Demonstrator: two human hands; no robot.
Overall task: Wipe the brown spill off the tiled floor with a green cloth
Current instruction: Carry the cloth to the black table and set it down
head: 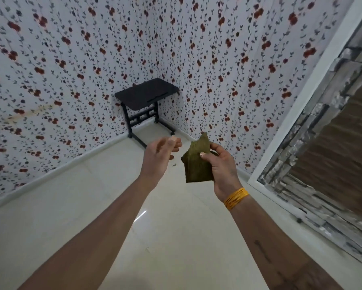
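Observation:
My right hand point(220, 164) holds a folded green cloth point(197, 162) upright at chest height, thumb pressed on its face. My left hand point(159, 153) hovers just left of the cloth, fingers loosely curled and apart, holding nothing and not touching it. Both hands are well above the pale tiled floor point(92, 206). A small dark speck point(173, 164) lies on the floor between the hands; no clear brown spill shows in this view.
A small black side table point(146, 95) on wheeled legs stands in the far corner. Floral wallpaper point(61, 80) covers both walls. At the right is a white frame point(297, 114) with a stone-patterned panel.

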